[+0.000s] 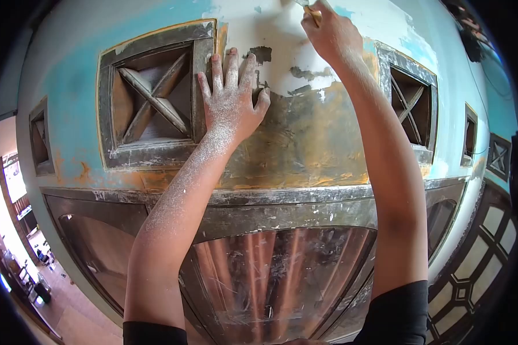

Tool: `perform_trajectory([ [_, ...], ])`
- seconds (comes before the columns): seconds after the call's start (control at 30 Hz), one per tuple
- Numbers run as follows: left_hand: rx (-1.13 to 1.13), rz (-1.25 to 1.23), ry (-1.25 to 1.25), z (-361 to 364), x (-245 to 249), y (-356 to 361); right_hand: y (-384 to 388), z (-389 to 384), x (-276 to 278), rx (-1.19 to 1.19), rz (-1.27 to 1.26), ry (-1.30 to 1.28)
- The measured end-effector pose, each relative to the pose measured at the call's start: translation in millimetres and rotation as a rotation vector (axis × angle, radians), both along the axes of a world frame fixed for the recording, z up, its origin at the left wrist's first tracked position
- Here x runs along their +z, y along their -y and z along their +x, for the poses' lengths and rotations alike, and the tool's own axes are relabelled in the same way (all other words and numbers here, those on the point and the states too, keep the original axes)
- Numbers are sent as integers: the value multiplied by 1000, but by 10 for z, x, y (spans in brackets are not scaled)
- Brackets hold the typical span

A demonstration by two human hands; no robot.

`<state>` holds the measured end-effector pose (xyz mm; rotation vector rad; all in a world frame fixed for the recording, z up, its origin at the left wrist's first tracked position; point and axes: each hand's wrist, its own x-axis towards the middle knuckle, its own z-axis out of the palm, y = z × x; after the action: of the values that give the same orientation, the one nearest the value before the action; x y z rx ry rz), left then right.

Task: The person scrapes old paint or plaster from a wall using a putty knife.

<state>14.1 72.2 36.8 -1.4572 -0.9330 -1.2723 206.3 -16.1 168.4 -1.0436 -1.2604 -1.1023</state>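
Scraping seems in hand: right hand point(330, 33) at 12 o'clock is closed round a scraper point(313, 14), its blade out of frame, against the wall point(276, 29); dusty left hand point(231, 102) lies spread flat at 11 o'clock, bracing; the next stroke likely needs steady pressure.

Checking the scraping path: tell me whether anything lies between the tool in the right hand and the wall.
Nothing visible does. The right hand grips the tool close to the white wall patch at the picture's top edge, its blade cut off. The left hand lies flat lower down, clear of it.
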Motion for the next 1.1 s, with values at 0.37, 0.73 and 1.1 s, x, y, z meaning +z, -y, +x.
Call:
perform_trajectory([
  [0.37,-16,0,-22,-17,-27,25,145,-109,42,51,-112,-21],
  [0.73,-2,-19,-31,-34,-49,36,67,35,423,-13,-9,19],
  [1.1,-35,-16,-44,-65,-85,27,178,207,-132,-158,-73,40],
])
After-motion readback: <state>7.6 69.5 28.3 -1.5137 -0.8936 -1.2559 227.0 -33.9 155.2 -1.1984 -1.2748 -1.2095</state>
